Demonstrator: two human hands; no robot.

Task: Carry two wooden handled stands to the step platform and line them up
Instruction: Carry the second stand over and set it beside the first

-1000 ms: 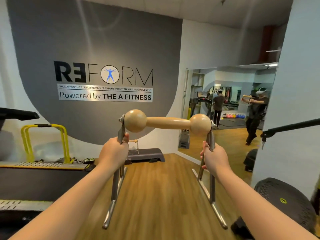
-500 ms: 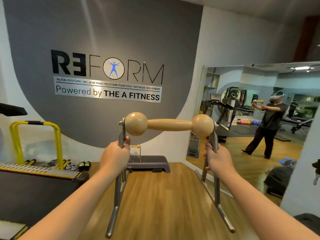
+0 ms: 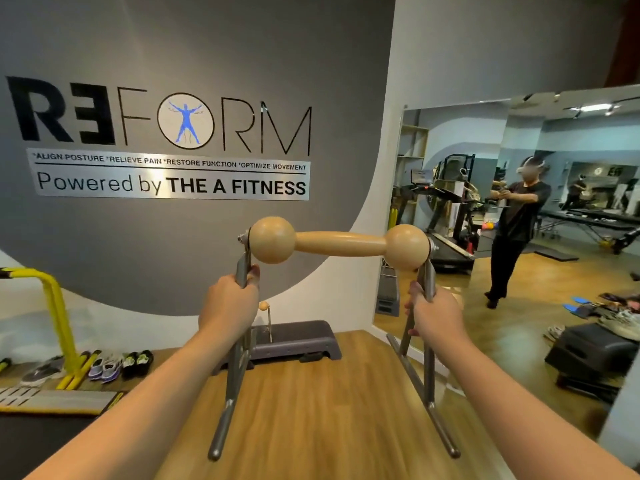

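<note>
1 wooden-handled stand point(image 3: 266, 318) appears already set on the step platform point(image 3: 304, 337), mostly hidden behind the left hand point(image 3: 227, 306). The 2nd stand point(image 3: 339, 242) is in the air, short of the platform; left hand and right hand point(image 3: 434, 315) each wrap a brushed-metal upright. Its handle is smooth turned wood, ball-ended. Setting down and aligning remain.

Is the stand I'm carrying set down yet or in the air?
In the air: both hands grip its metal legs, and its feet hang above the floor.
</note>
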